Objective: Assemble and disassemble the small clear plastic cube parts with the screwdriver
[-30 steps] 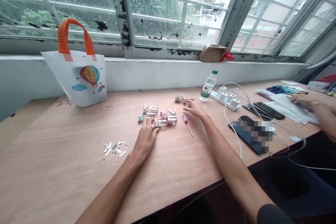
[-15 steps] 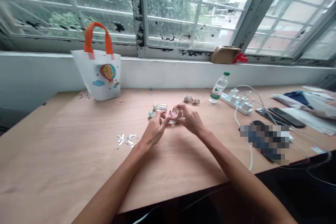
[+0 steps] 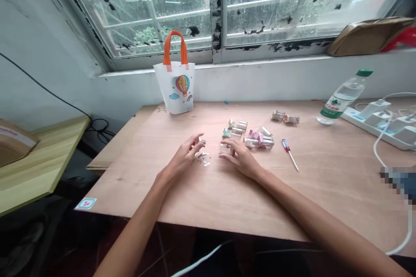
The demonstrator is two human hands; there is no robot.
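My left hand (image 3: 186, 151) has its thumb and fingers curled around a small shiny piece (image 3: 202, 142) whose kind I cannot make out. Just below its fingertips lies a loose pile of thin metal strips (image 3: 204, 159) with tiny dark bits. My right hand (image 3: 242, 158) grips a small clear plastic box (image 3: 225, 149) on the tabletop, thumb in front and fingers over the back. Behind and beside that hand lie several similar clear boxes with coloured ends, among them a pink one (image 3: 264, 140) and a green one (image 3: 227, 133). A screwdriver (image 3: 289, 153) rests to the right.
Two more clear boxes (image 3: 285, 117) lie farther back. A white bag (image 3: 177, 91) with orange handles stands by the wall. On the right are a water bottle (image 3: 341, 99), a power strip (image 3: 383, 127) and a white cable. The wooden table (image 3: 146, 199) ends near my forearms.
The view has turned left. My hands, earlier together around a pinkish-purple piece, are now apart: the left is over the metal strips, the right on a clear box. The screwdriver now shows.
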